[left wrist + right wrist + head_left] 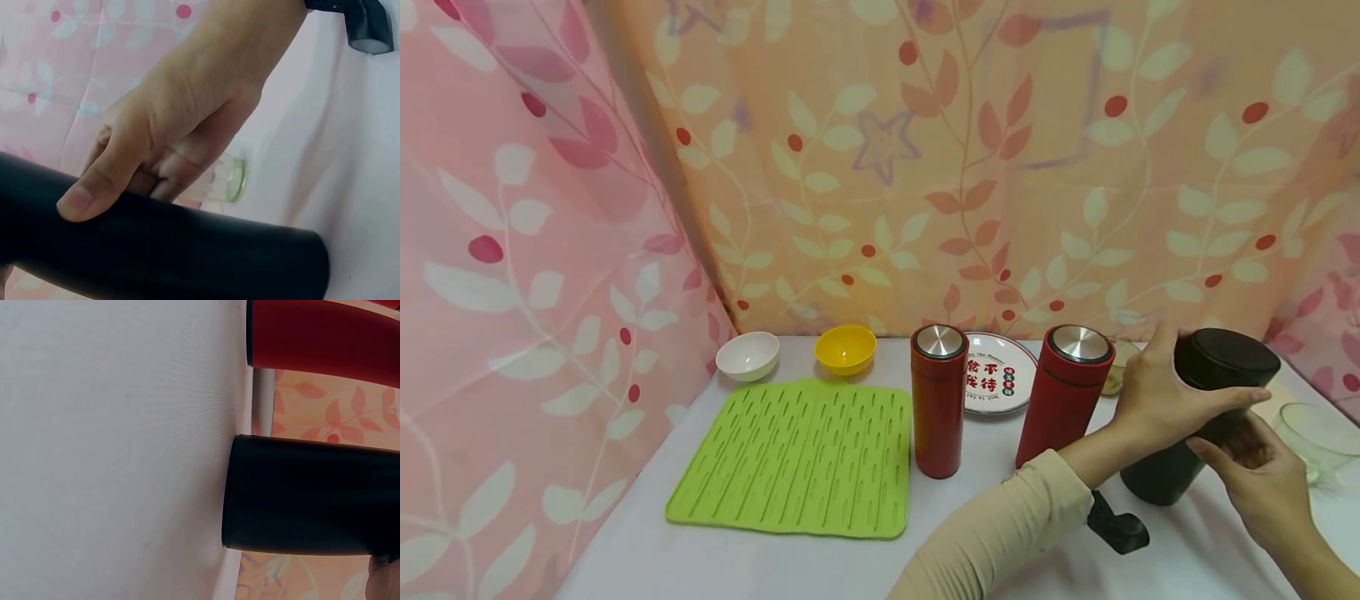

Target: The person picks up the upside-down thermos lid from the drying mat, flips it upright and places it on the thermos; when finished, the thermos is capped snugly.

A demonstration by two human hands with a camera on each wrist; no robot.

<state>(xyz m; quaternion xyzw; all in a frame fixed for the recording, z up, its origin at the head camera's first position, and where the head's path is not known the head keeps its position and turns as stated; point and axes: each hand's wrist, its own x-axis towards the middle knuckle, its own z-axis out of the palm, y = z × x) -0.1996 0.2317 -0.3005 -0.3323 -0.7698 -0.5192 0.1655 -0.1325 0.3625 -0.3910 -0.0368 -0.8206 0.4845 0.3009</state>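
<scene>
Black flask (1206,417) stands tilted, left hand (1165,400) wrapped round its top, right hand (1262,479) gripping lower down.

The plate (1000,372) reads 食不 and 我待 in red

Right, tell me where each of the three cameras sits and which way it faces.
Head: above the white table, facing forward and down; shows both forearms, left hand and right hand on the tall black cylindrical flask.
Left wrist: beside the left hand, looking along its thumb on the flask.
Right wrist: low, facing the flask's base; only a fingertip shows.
Shared: the black flask, in all three.
</scene>
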